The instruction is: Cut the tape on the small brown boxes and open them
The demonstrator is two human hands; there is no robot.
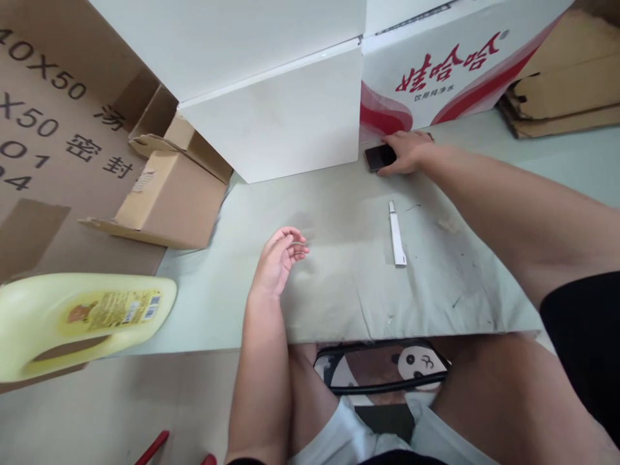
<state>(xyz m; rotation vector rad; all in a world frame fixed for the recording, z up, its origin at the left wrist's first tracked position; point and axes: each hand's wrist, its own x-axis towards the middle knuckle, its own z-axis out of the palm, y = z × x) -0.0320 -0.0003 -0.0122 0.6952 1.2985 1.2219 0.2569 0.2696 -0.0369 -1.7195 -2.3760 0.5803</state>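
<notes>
Dark, flat rectangular phone [379, 157] was the item in hand, lying on the pale green table mat [339, 290] at the foot of the white and red printed cardboard carton [455, 64], just beside the large white board-faced box [290, 116]. Taken by size, the remaining items were a printed brown cardboard sheet [48, 129] at far left, a small open brown cardboard box [169, 194] lying on it, a yellow plastic jug with a handle [77, 320] lying on its side at the table's near left corner, and a slim white pen-like tool [397, 234] lying free on the mat, well apart from both hands. The right hand [409, 152] was extended with fingers laid over the phone's right end; contact was evident, a closed grasp was not. The left hand [281, 258] rested on the mat, loosely curled and holding nothing. Judgement: the step was reaching for and taking hold of the phone; the next move would call for fingers closing round its edges before lifting clear of the carton.
</notes>
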